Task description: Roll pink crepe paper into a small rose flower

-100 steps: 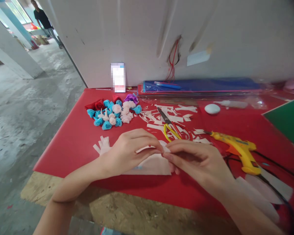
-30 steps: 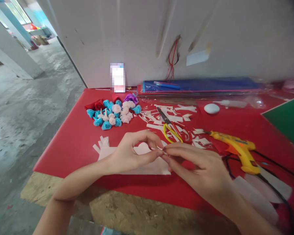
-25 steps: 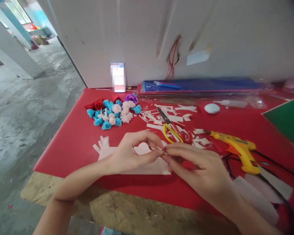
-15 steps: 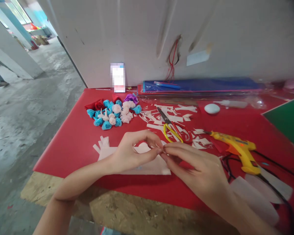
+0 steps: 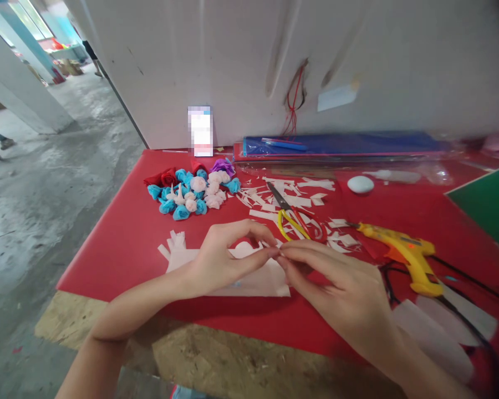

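My left hand [image 5: 222,260] and my right hand [image 5: 336,285] meet fingertip to fingertip over the red table cover [image 5: 125,244], pinching a small pale pink paper piece [image 5: 276,253] between them. Most of that piece is hidden by the fingers. Under the hands lies a pale pink paper sheet [image 5: 258,282] with cut strips at its left end. Yellow-handled scissors [image 5: 289,216] lie just beyond my fingertips.
A heap of blue, pink, red and purple paper roses [image 5: 191,191] sits at the back left. White paper scraps [image 5: 299,191] surround the scissors. A yellow glue gun [image 5: 407,255] with black cord lies right. Blue sheets [image 5: 341,145] rest against the wall; a green sheet [image 5: 490,205] is far right.
My fingers have kept working the small paper piece, the left hand arching up from flat. A person in the far doorway has gone; legs now pass at the far left.
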Motion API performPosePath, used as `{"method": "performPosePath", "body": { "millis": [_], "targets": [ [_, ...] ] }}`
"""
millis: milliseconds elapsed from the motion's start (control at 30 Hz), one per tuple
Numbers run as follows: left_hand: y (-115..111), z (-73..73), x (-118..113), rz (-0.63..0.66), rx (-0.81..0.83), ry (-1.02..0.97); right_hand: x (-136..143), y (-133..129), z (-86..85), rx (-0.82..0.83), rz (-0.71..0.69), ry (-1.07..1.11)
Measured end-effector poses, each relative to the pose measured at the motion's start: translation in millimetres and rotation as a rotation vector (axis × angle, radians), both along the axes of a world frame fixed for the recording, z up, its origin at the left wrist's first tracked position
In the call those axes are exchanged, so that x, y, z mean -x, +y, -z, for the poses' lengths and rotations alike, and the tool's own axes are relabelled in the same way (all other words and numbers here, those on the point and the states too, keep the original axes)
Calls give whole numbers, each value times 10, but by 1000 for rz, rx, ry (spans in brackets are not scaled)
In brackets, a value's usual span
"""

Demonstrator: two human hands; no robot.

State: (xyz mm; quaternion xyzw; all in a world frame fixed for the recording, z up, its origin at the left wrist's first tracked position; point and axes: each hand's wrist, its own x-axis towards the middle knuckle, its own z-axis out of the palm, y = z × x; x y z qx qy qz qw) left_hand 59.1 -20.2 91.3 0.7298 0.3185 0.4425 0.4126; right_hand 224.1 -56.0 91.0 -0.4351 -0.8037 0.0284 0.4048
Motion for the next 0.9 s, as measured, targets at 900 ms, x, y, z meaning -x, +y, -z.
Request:
{"method": "performPosePath", "body": {
  "millis": [900],
  "targets": [
    [57, -109, 58, 193, 254, -46, -65, 37, -27, 621, -242, 492]
  ]
}}
